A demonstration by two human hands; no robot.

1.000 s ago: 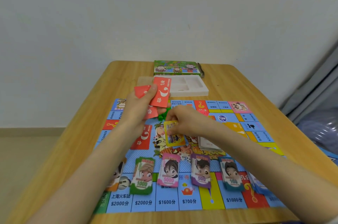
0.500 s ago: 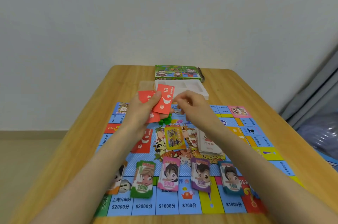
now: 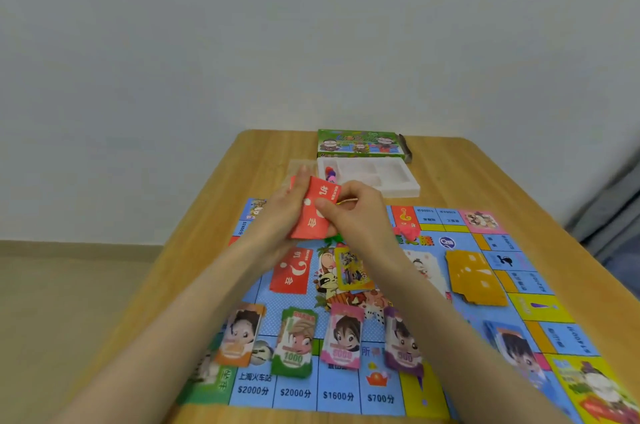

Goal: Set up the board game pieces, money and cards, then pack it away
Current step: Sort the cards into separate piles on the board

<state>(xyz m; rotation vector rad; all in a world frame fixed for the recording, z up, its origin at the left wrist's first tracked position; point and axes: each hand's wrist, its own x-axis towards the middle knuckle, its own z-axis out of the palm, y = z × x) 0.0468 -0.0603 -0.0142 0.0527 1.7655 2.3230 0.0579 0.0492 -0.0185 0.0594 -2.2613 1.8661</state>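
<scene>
Gripping a flat stack of glossy red cards (image 3: 313, 215) at frame centre, the left hand (image 3: 285, 212) is cupping it from the left while the right hand (image 3: 356, 215) is pinching its right edge, thumb on the printed face. The rectangular stack is hovering above the paper board (image 3: 339, 396), its long axis running up the frame, top leaning slightly right toward the white moulded tray (image 3: 398, 189). Scallop-edged banknotes (image 3: 294, 342) are lying in a row across the lower frame.

A wooden table (image 3: 450, 167) stands before a plain pale wall (image 3: 311, 42), beige floor (image 3: 69, 302) left, grey fabric (image 3: 609, 208) right
</scene>
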